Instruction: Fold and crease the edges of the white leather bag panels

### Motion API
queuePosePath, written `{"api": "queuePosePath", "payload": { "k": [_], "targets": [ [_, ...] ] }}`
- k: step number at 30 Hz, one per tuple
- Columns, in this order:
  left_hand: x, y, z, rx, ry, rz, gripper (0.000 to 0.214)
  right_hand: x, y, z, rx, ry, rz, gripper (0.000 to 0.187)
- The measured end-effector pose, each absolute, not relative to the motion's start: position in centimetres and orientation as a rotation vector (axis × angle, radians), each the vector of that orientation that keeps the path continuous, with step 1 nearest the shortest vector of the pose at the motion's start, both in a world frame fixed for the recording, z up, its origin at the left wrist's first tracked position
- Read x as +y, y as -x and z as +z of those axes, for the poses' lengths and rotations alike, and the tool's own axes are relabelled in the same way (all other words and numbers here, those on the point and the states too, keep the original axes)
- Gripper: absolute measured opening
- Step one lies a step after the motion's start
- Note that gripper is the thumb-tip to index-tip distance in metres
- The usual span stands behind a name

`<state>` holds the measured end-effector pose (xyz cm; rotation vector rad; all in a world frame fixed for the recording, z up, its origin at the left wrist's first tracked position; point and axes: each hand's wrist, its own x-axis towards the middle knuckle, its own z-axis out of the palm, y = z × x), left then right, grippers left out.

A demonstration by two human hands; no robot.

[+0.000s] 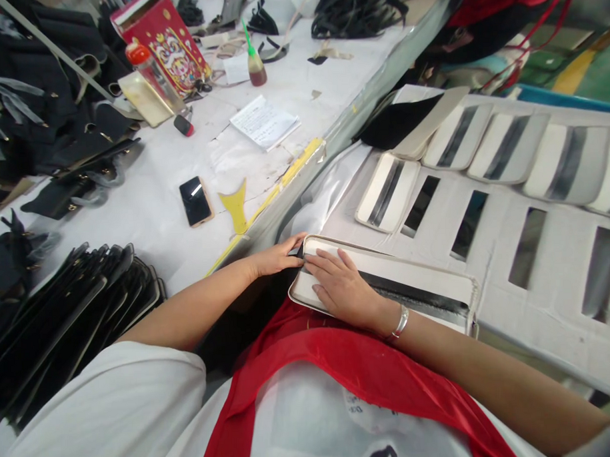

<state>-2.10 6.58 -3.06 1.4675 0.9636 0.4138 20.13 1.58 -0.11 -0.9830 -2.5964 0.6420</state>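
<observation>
A cream rectangular panel with a long black zipper slot (407, 281) lies on the grey slotted board (547, 273) close to my body. My right hand (343, 286) rests flat on the panel's left end, fingers stretched out and pressing down. My left hand (276, 257) sits at the panel's left corner, fingertips pinched on a small dark piece at the edge, apparently the zipper's end. A silver bracelet is on my right wrist.
More cream panels (388, 191) lie on the board and in a row at the upper right. On the white table: a phone (195, 201), a yellow cut-out (235, 205), a notepad (264, 122), a glue bottle (256, 65), a red box (164, 35). Black pieces are stacked at left (72, 310).
</observation>
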Motion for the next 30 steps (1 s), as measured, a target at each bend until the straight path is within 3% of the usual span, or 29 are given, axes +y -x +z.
{"api": "queuePosePath", "payload": {
  "k": [3,7,16,22,30],
  "targets": [
    [6.5,1.9,-2.5,0.958,-1.423,0.406,0.085,2.3,-21.2,0.5,-2.317,1.006,0.827,0.042],
    [5.9,1.7,-2.0,0.988,-1.318,0.45,0.083,2.9,-24.8,1.5,-2.022,1.1,0.873,0.028],
    [4.9,0.1,-0.4,1.231,-1.504,0.346,0.087,4.1,-33.0,2.5,-2.306,1.582,0.333,0.032],
    [4.8,0.0,0.4,1.364,-1.672,0.209,0.081,4.3,-33.0,2.2,-2.387,1.71,0.465,0.05],
    [5.4,-1.6,3.1,1.371,-2.372,-0.021,0.069,7.2,-33.4,2.8,-2.509,1.73,0.761,0.049]
  ]
}}
